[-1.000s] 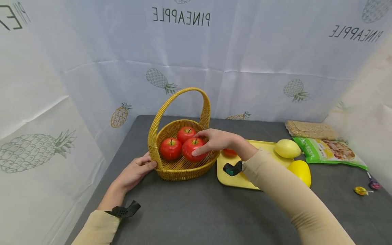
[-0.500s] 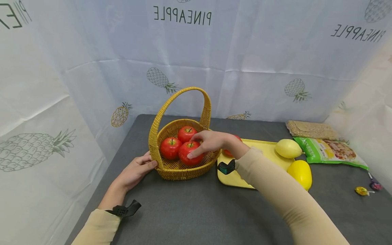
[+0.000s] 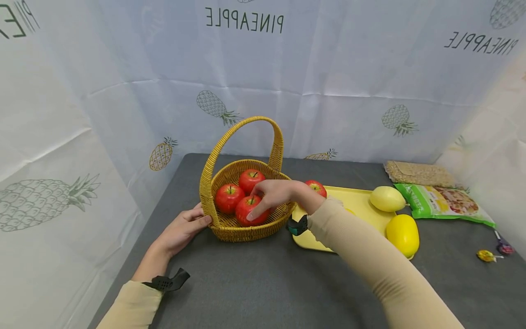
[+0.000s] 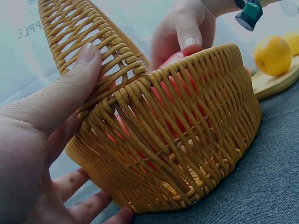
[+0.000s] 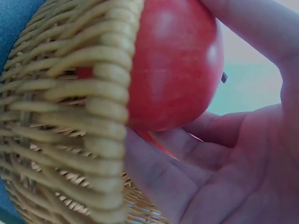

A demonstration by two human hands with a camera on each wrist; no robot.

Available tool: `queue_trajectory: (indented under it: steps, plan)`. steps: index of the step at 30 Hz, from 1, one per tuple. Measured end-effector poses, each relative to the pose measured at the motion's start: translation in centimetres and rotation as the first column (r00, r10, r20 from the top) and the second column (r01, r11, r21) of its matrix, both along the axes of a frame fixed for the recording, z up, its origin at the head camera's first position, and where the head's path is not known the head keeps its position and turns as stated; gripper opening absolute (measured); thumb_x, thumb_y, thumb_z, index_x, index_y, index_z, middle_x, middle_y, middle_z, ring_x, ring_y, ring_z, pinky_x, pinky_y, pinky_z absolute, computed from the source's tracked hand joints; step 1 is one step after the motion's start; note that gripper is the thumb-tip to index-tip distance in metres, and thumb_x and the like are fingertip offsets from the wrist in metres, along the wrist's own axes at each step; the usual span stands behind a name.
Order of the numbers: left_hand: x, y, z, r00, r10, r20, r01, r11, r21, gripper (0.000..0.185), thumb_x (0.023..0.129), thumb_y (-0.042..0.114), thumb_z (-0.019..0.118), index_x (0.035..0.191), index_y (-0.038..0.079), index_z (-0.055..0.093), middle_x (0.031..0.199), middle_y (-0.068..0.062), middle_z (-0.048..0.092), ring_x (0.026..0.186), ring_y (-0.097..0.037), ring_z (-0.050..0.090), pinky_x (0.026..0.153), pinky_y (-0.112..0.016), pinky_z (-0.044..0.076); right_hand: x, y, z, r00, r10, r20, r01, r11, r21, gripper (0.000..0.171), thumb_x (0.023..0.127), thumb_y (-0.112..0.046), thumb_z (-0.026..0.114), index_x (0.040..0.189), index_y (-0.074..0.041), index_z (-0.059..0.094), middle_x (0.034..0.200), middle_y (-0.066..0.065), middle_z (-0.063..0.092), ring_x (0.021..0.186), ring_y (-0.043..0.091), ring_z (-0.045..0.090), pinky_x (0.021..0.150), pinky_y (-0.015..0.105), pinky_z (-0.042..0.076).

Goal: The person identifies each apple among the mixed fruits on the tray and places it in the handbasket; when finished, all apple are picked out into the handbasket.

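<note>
My left hand (image 3: 183, 230) holds the left side of a yellow wicker basket (image 3: 246, 234), its thumb laid over the foot of the arched handle, as the left wrist view shows. Inside the basket sit a front-left red apple (image 3: 228, 199) and a rear red apple (image 3: 251, 181). My right hand (image 3: 276, 195) reaches over the basket's right rim and grips another red apple (image 3: 248, 211) low in the front. In the right wrist view this apple (image 5: 175, 65) lies between thumb and fingers, just behind the woven rim.
Right of the basket lies a yellow tray (image 3: 361, 201) with a red apple (image 3: 315, 188), a lemon (image 3: 387, 199) and a larger yellow fruit (image 3: 403, 235). Farther right are a green snack bag (image 3: 445, 201), a bag of grains (image 3: 419, 174) and two lollipops (image 3: 486, 256).
My right hand has moved left and down with its apple, deeper into the basket's front. More of the apple on the tray shows. The left hand has stayed in place.
</note>
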State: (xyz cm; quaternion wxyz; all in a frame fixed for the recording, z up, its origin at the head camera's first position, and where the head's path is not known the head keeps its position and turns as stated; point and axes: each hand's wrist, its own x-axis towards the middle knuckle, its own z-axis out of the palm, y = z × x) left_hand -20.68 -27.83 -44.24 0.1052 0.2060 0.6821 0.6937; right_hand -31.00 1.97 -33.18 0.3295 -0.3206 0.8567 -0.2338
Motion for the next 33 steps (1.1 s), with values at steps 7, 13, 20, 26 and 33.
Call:
queue_trajectory:
  steps: [7,13,20,26,33]
  plan:
    - [0.0,0.0,-0.1,1.000,-0.003,-0.003,0.003,1.000,0.007,0.036,0.106,0.010,0.058,0.127,-0.019,0.057,0.167,-0.019,0.017,0.153,-0.037,0.004,0.105,-0.022,0.041,0.2,-1.1,-0.1,0.998,0.054,-0.025,-0.053,0.997,0.050,0.071,0.080,-0.055,0.084,0.130,-0.012,0.058,0.124,-0.001,0.057,0.117,0.017,0.052,0.094,0.033,0.048]
    - [0.0,0.0,-0.1,1.000,-0.007,0.000,0.007,1.000,0.014,0.035,0.106,0.011,0.059,0.125,-0.018,0.059,0.166,-0.020,0.017,0.153,-0.037,0.004,0.105,-0.023,0.042,-0.1,-1.8,0.0,0.997,0.072,0.012,-0.073,0.995,0.073,0.066,0.081,-0.050,0.085,0.127,-0.012,0.057,0.121,0.001,0.058,0.112,0.018,0.055,0.088,0.032,0.052]
    - [0.0,0.0,-0.1,1.000,-0.005,0.007,0.005,1.000,0.026,0.024,0.106,0.012,0.060,0.121,-0.003,0.071,0.168,-0.019,0.012,0.154,-0.038,0.000,0.105,-0.022,0.041,-0.1,-2.3,-0.1,0.995,0.094,-0.015,-0.092,0.990,0.103,0.066,0.080,-0.050,0.086,0.127,-0.012,0.059,0.118,-0.001,0.059,0.111,0.019,0.054,0.090,0.032,0.050]
    - [-0.2,-0.1,-0.3,1.000,-0.009,-0.006,0.010,1.000,0.025,0.023,0.106,0.010,0.058,0.120,-0.001,0.072,0.168,-0.022,0.011,0.153,-0.040,-0.002,0.105,-0.022,0.041,0.0,-2.8,-0.1,0.994,0.110,-0.027,-0.106,0.987,0.124,0.063,0.081,-0.051,0.085,0.125,-0.012,0.060,0.116,-0.002,0.060,0.109,0.019,0.055,0.090,0.034,0.049]
    - [-0.2,-0.1,-0.3,1.000,-0.011,-0.012,0.011,1.000,0.028,0.023,0.106,0.010,0.059,0.120,-0.001,0.072,0.168,-0.022,0.011,0.153,-0.040,-0.002,0.105,-0.021,0.041,0.0,-2.8,0.5,0.997,0.075,-0.012,-0.073,0.990,0.118,0.063,0.084,-0.048,0.084,0.129,-0.012,0.060,0.120,-0.002,0.059,0.112,0.020,0.054,0.093,0.035,0.049]
